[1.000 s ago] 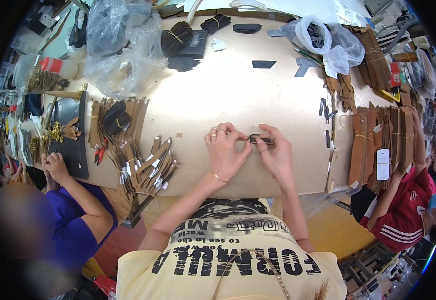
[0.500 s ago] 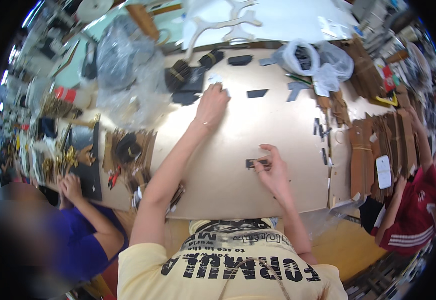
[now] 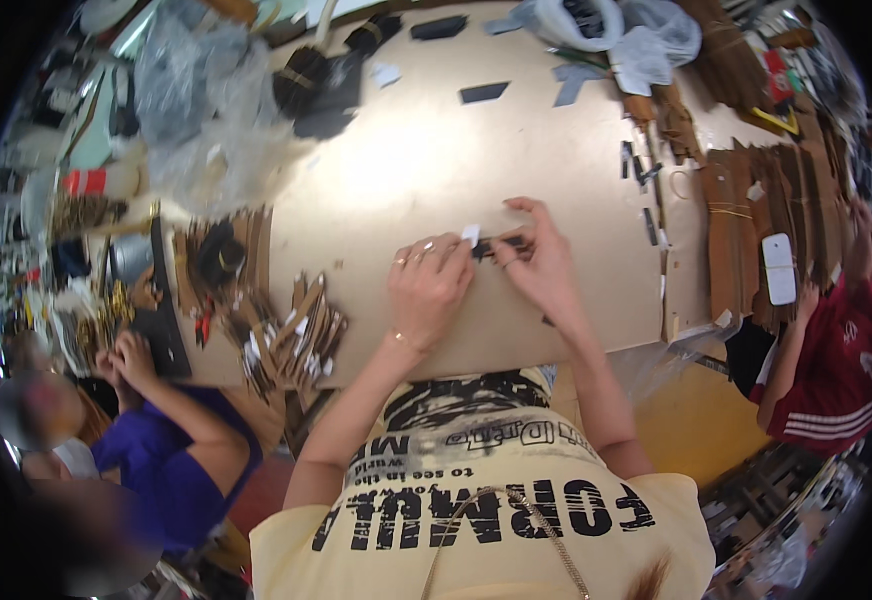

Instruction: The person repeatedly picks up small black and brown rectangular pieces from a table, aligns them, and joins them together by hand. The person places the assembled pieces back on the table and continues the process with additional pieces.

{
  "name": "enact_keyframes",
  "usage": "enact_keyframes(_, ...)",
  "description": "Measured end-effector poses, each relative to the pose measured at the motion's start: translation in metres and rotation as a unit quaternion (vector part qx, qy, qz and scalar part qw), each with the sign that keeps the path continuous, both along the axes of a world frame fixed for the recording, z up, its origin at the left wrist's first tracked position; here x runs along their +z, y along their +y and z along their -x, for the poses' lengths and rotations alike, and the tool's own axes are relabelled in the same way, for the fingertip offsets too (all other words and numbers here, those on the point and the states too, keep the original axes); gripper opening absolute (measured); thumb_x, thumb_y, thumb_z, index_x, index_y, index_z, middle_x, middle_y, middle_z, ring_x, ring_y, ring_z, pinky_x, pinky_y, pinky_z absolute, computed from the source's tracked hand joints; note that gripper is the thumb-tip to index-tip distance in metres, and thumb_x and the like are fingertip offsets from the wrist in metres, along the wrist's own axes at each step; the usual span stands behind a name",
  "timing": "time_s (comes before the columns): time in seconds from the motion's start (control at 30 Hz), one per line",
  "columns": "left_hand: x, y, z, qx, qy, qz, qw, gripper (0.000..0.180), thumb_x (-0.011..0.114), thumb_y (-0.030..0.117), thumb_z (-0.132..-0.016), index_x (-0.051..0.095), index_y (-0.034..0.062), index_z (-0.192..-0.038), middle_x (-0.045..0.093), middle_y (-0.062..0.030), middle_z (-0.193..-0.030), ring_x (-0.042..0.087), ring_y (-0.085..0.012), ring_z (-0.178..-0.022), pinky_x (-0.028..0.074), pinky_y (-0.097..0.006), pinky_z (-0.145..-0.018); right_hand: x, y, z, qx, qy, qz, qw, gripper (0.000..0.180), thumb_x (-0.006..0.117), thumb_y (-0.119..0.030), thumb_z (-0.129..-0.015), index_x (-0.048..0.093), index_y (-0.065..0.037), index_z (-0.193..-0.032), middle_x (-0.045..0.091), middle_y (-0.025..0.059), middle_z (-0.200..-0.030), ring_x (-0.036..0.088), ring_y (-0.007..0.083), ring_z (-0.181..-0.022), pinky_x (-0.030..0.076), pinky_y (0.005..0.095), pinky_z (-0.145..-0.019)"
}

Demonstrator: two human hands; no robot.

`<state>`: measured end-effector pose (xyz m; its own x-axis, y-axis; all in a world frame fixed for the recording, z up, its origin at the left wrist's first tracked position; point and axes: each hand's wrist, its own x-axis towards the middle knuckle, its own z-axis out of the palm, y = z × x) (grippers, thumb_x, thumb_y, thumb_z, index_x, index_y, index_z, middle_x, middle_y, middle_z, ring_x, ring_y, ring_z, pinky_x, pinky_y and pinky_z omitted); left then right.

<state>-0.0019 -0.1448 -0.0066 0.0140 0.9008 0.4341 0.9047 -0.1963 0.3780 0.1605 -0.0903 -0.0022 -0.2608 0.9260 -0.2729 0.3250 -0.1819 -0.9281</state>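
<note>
My two hands meet over the middle of the table [image 3: 406, 190]. A small dark strip [image 3: 480, 250] is pinched between the thumb and fingers of my right hand [image 3: 544, 262], with the index finger raised away. At the strip's left end, my left hand [image 3: 430, 288] holds a small white slip [image 3: 471, 233] at its fingertips. The slip stands against or just above the strip; whether they are joined is hard to tell. Beyond the hands lies a loose black piece with slanted ends [image 3: 484, 93], and to its left a white slip [image 3: 386, 75].
Banded dark bundles [image 3: 299, 80] and crumpled clear plastic [image 3: 201, 120] occupy the far left. Brown strips with white tags [image 3: 296, 335] are heaped at near left. Stacked brown pieces [image 3: 731, 230] line the right, with a white plastic bag [image 3: 576, 20] behind. Co-workers sit on both sides.
My left hand has come back from the far white slips to my right hand, bringing a white slip. The right hand, still pinching the dark strip, sits farther up the picture; the view has shifted.
</note>
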Motion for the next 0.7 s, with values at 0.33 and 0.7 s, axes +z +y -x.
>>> enact_keyframes(0.33, -0.022, -0.014, -0.015, 0.017, 0.052, 0.020, 0.998, 0.021, 0.073, 0.011, -0.074, 0.071, 0.0089, -0.095, 0.065, -0.0010, -0.094, 0.063, -0.0190, -0.085, 0.048, -0.035, -0.077, 0.002, 0.003, -0.001, -0.015, 0.012, 0.026, 0.999, 0.045, 0.063, 0.000, -0.085, 0.044, -0.001, -0.126, 0.070, 0.0128, -0.084, 0.066, 0.0159, -0.074, 0.054, 0.0285, -0.069)
enact_keyframes(0.7, -0.018, -0.018, -0.015, -0.029, 0.131, 0.047, 0.990, 0.025, 0.068, 0.013, -0.077, 0.070, 0.0090, -0.102, 0.064, -0.0048, -0.102, 0.061, -0.0199, -0.095, 0.047, -0.038, -0.084, 0.008, 0.002, 0.002, 0.004, 0.007, 0.023, 1.000, 0.049, 0.067, -0.004, -0.088, 0.042, -0.003, -0.130, 0.071, 0.0134, -0.086, 0.067, 0.0158, -0.074, 0.055, 0.0281, -0.070)
